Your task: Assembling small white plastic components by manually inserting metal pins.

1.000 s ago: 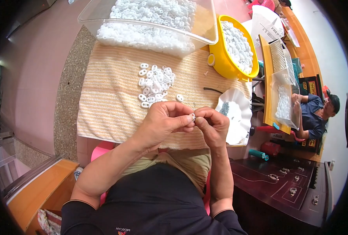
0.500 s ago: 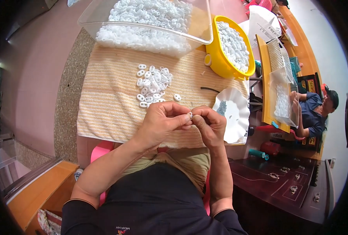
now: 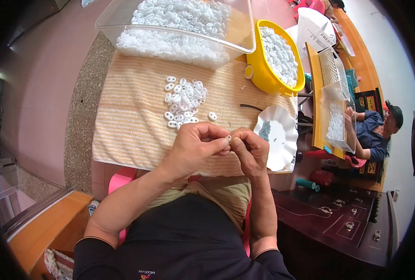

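Note:
My left hand [image 3: 193, 148] pinches a small white oval plastic piece with holes [image 3: 229, 138] between thumb and fingertips, over the towel's near part. My right hand [image 3: 250, 151] meets it from the right, its thumb and forefinger closed at the same piece. Whether anything tiny sits in the right fingertips is hidden. Beyond my left hand lies a pile of white two-hole oval pieces [image 3: 184, 100] on a striped towel [image 3: 132, 102], with a single oval piece [image 3: 212, 116] just right of it. A white scalloped dish [image 3: 284, 140] with tiny grey bits stands right of my right hand.
A clear bin [image 3: 240, 42] of white pieces stands at the far edge, beside a yellow tub [image 3: 256, 74] of more pieces. A black strip [image 3: 251, 106] lies near the dish. At the right, a person [image 3: 379, 128] works at another table with a clear box [image 3: 340, 123].
My hands stay together around the small piece, with only slight finger movement. The whole view has shifted a little; the pile and containers look unchanged.

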Motion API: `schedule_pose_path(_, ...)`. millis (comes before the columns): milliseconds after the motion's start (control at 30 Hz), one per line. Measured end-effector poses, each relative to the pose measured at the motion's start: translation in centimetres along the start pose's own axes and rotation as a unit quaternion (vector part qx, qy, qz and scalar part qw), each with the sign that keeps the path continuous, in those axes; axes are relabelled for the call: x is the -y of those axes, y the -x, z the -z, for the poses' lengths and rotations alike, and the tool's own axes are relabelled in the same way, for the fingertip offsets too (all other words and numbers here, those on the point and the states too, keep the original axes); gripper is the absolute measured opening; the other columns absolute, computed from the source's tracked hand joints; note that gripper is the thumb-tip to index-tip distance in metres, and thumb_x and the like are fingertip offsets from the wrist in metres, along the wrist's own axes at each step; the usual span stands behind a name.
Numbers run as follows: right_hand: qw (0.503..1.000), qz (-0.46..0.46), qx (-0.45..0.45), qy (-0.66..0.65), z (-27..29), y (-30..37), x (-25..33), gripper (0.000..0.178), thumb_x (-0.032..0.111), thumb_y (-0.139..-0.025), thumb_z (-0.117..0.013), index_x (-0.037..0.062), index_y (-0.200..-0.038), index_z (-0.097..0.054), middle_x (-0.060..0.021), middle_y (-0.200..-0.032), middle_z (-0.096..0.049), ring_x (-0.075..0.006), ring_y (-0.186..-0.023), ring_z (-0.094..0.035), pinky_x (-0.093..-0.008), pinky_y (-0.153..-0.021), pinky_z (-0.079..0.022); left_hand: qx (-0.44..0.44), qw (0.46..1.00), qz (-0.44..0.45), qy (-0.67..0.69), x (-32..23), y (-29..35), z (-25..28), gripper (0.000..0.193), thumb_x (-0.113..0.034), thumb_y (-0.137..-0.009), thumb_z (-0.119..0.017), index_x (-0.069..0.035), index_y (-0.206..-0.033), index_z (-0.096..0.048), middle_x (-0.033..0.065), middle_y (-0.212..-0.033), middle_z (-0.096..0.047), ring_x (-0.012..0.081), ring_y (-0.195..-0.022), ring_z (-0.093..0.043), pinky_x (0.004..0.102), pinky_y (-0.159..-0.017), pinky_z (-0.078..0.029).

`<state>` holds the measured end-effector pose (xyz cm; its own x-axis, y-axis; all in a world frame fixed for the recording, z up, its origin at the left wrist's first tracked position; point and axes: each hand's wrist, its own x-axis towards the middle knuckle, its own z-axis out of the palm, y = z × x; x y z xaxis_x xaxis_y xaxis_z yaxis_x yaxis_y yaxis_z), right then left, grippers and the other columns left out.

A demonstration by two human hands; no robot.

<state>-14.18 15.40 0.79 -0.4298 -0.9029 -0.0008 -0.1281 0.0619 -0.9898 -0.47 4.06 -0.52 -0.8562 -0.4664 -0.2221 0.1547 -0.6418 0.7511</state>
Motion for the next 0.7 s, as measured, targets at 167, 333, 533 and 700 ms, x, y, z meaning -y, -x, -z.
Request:
schedule_pose_path(167, 0.999, -0.012, 0.002, -0.031, -0.2, 0.0, 0.3, 0.008, -0.001, -0.092, -0.054, -0.005, -0.086, -0.058, -0.0063, -0.084, -0.061, -0.0132, -0.076, -0.064, -0.0242, -0.071, -0.053, 0.009, 0.999, -0.027, -0.033, -0.1, 0.2, -0.2, 0.016, -0.002, -0.087, -0.065, 0.006, -0.101, -0.063, 0.0114, -0.093, -0.067, 0.0135, -0.082, -0.066, 0.0255, -0.076, -0.056)
schedule_pose_path(333, 0.997, -0.04, -0.013, -0.064, -0.2, -0.1, 0.7, 0.007, 0.0, -0.092, -0.055, -0.0055, -0.088, -0.06, -0.006, -0.085, -0.063, -0.0131, -0.076, -0.063, -0.024, -0.071, -0.053, 0.009, 0.999, -0.035, -0.028, -0.1, 0.1, -0.5, 0.016, -0.003, -0.088, -0.064, 0.005, -0.101, -0.062, 0.0101, -0.091, -0.067, 0.0126, -0.081, -0.065, 0.0255, -0.076, -0.055)
schedule_pose_path(533, 0.996, -0.024, -0.009, -0.088, 0.7, 0.0, -0.2, 0.009, -0.001, -0.091, -0.057, -0.0066, -0.095, -0.063, -0.0061, -0.088, -0.065, -0.0119, -0.081, -0.063, -0.0239, -0.073, -0.052, 0.006, 1.0, -0.022, 0.002, -0.4, 0.2, -0.5, 0.015, -0.003, -0.088, -0.063, 0.005, -0.1, -0.062, 0.0097, -0.09, -0.066, 0.0136, -0.08, -0.065, 0.0262, -0.076, -0.055)
schedule_pose_path(700, 0.995, -0.039, -0.017, -0.094, 1.1, 0.0, -0.5, 0.015, 0.001, -0.09, -0.06, -0.0066, -0.102, -0.062, -0.0074, -0.093, -0.067, -0.0128, -0.085, -0.063, -0.0251, -0.077, -0.052, -0.002, 1.0, -0.019, 0.015, -0.6, 0.1, -0.4, 0.016, -0.003, -0.088, -0.064, 0.006, -0.1, -0.062, 0.01, -0.09, -0.067, 0.0141, -0.079, -0.065, 0.0272, -0.075, -0.056)
